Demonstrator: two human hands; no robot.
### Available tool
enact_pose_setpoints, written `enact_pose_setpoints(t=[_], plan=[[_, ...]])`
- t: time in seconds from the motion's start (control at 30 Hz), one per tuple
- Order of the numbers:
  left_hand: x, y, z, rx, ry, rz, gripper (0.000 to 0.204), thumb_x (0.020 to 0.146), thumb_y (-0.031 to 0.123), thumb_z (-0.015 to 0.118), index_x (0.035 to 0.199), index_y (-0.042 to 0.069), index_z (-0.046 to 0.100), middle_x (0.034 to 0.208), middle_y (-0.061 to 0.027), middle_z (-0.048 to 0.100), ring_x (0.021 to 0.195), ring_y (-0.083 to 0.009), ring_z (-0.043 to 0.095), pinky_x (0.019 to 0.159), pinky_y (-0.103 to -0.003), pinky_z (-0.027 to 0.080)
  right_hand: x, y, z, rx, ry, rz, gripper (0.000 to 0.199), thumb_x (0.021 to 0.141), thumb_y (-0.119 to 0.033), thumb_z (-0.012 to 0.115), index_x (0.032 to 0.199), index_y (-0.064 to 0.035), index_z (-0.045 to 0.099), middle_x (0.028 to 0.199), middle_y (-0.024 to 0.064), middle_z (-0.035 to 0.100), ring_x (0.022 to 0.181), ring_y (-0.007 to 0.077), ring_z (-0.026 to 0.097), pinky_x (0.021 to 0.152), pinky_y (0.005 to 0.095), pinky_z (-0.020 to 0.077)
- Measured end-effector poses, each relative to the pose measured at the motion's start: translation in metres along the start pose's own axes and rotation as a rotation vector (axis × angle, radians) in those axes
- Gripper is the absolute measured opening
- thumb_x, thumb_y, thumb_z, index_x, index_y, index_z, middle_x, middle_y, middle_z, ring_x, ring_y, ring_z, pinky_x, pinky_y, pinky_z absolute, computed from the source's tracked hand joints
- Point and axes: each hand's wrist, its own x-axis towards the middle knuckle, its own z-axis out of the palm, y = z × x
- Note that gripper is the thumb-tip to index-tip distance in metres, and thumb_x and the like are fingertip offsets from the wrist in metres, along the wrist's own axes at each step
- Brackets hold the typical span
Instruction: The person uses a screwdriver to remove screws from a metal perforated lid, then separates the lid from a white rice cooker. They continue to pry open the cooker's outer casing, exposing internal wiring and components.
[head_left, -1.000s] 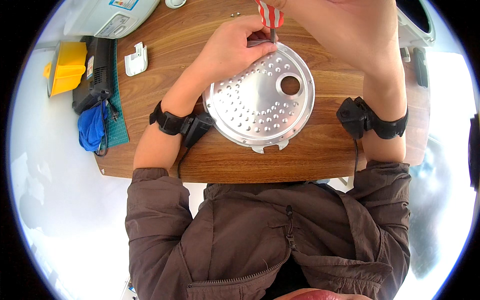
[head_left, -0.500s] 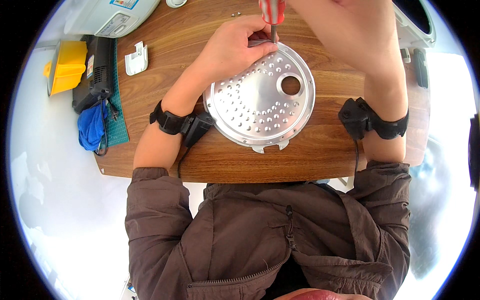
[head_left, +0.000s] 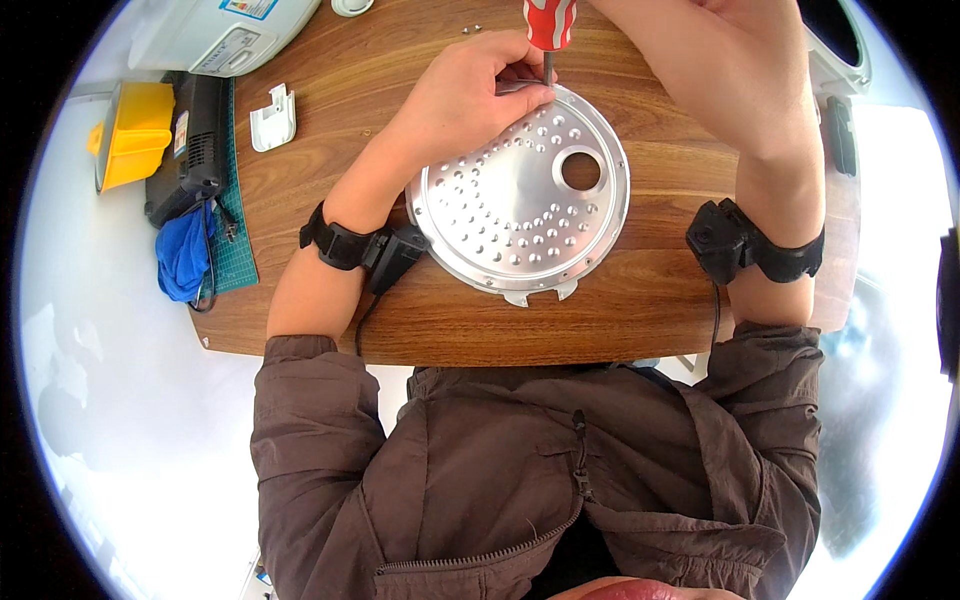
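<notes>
A brown wood-grain table (head_left: 640, 300) fills the middle and runs up to twelve o'clock, its near edge lying toward six. Its surface pales under a sheen at three o'clock. Bright light nearly bleaches the white floor (head_left: 160, 400) around eight o'clock. A blurred grey-blue patch (head_left: 865, 420) shows near four. At ten, the pale expanse (head_left: 65, 170) could be wall or floor; glare hides which.

A workshop of sorts, shown by the screwdriver (head_left: 550, 26), green cutting mat (head_left: 238, 264) and wooden worktable (head_left: 655, 295)
</notes>
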Motion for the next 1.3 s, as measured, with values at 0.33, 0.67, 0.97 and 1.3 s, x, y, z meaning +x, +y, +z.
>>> enact_pose_setpoints(t=[0.33, 0.67, 0.97, 1.3], plan=[[0.003, 0.005, -0.002, 0.016, -0.032, 0.019, 0.016, 0.092, 0.013, 0.074, 0.101, 0.000, 0.069, 0.093, -0.0094, 0.072, 0.088, -0.0205, 0.069, 0.081, -0.034, 0.055, 0.007, -0.052, 0.014, -0.336, 0.077, 0.266, 0.040, 0.084, 0.009, 0.065, 0.122, -0.0037, 0.069, 0.102, 0.0114, 0.064, 0.083, 0.0188, 0.065, 0.064, 0.0276, 0.0542], [0.002, 0.007, -0.003, 0.085, -0.025, 0.042, 0.019, 0.092, 0.016, 0.074, 0.100, 0.000, 0.069, 0.094, -0.0108, 0.071, 0.088, -0.0231, 0.069, 0.081, -0.036, 0.055, 0.006, -0.044, 0.011, -0.601, -0.069, 0.091, 0.047, 0.078, 0.014, 0.054, 0.122, 0.0023, 0.067, 0.093, 0.0147, 0.063, 0.074, 0.0235, 0.061, 0.064, 0.0316, 0.0475], [0.001, 0.004, -0.002, 0.110, 0.020, 0.158, 0.017, 0.091, 0.014, 0.074, 0.098, -0.001, 0.070, 0.092, -0.0124, 0.072, 0.086, -0.0255, 0.070, 0.080, -0.036, 0.055, -0.007, -0.017, 0.017, -0.338, 0.008, 0.018, 0.046, 0.078, 0.014, 0.053, 0.121, 0.0047, 0.066, 0.093, 0.0144, 0.061, 0.072, 0.0223, 0.059, 0.062, 0.0309, 0.0460], [-0.001, 0.005, 0.001, 0.096, 0.063, 0.145, 0.019, 0.091, 0.015, 0.075, 0.100, -0.001, 0.070, 0.092, -0.0127, 0.072, 0.087, -0.0262, 0.070, 0.080, -0.037, 0.056, 0.006, -0.030, 0.017, -0.593, -0.026, 0.031, 0.037, 0.081, 0.003, 0.072, 0.118, -0.0024, 0.069, 0.090, 0.0116, 0.065, 0.075, 0.0230, 0.063, 0.067, 0.0319, 0.0522]])
